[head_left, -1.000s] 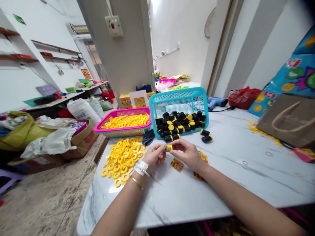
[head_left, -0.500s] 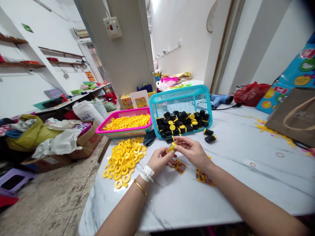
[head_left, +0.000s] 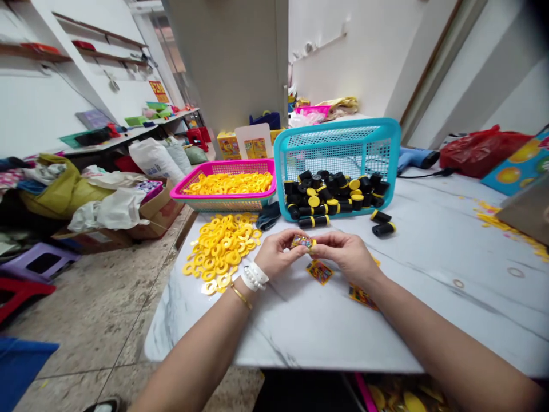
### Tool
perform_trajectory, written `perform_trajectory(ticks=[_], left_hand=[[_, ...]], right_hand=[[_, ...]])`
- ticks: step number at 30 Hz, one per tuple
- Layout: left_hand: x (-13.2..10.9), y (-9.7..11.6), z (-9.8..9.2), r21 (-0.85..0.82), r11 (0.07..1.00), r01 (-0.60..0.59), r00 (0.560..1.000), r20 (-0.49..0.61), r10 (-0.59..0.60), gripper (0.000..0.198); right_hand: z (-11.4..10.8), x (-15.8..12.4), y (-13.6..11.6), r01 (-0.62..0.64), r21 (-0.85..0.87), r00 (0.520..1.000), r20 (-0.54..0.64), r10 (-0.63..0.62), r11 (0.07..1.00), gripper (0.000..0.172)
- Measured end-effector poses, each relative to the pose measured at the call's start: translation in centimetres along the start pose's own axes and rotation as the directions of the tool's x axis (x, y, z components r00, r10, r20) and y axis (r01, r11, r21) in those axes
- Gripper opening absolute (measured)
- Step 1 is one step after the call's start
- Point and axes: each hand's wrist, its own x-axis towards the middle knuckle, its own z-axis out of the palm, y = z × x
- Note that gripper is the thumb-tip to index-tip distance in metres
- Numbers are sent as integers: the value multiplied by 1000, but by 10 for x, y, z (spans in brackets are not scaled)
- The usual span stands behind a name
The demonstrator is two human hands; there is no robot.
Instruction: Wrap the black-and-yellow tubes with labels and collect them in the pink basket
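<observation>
Between my two hands is a small cylinder with a colourful yellow label (head_left: 302, 241). My left hand (head_left: 281, 256) pinches its left side, and my right hand (head_left: 345, 256) grips its yellow right end. Below them on the marble-patterned table (head_left: 309, 337) lies a printed label sheet (head_left: 319, 272), with more labels (head_left: 362, 296) partly under my right wrist. Black cylinders with yellow caps (head_left: 338, 191) fill the front of a tipped turquoise basket (head_left: 397, 149) behind my hands. Yellow rings (head_left: 223, 249) are heaped left of my left hand.
A pink basket (head_left: 180, 191) of yellow rings stands behind the heap, beside a dark cloth (head_left: 269, 216). Two loose black cylinders (head_left: 383, 229) lie right of the turquoise basket. Farther right are a blue tool (head_left: 416, 158), a red bag (head_left: 480, 151) and scattered yellow pieces (head_left: 493, 220).
The view has tilted downward and shifted left. The cylinder in my hands has turned from tilted to nearly level, its printed label now facing up. Both hands still hold it.
</observation>
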Motion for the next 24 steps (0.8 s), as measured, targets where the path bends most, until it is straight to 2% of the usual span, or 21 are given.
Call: perform_trajectory(ticks=[3, 7, 10, 13, 15, 20, 24], left_hand=[[0, 1, 1, -50, 997, 66, 998, 20, -65, 44], [3, -3, 5, -190, 961, 203, 979, 41, -198, 56], [2, -5, 7, -311, 908, 282, 959, 106, -262, 60], [-2, -5, 7, -491, 805, 333, 942, 222, -254, 59], [-4, -3, 8, -546, 761, 349, 934, 271, -234, 54], [-4, -1, 10, -576, 733, 362, 931, 258, -257, 48], [-4, 2, 11, -591, 707, 389, 919, 296, -259, 46]], right_hand=[[1, 0, 0, -22, 44, 1000, 22, 21, 999, 38], [-2, 0, -4, 117, 26, 987, 106, -119, 993, 43], [-5, -2, -6, 203, 0, 959, 202, -199, 979, 33], [-7, -4, -5, 264, 62, 944, 185, -271, 962, 16], [-10, -5, -3, 273, 111, 945, 156, -288, 956, 13], [-13, -8, -2, 223, 63, 953, 193, -231, 973, 26], [-10, -13, -4, 302, 60, 941, 144, -308, 951, 16]])
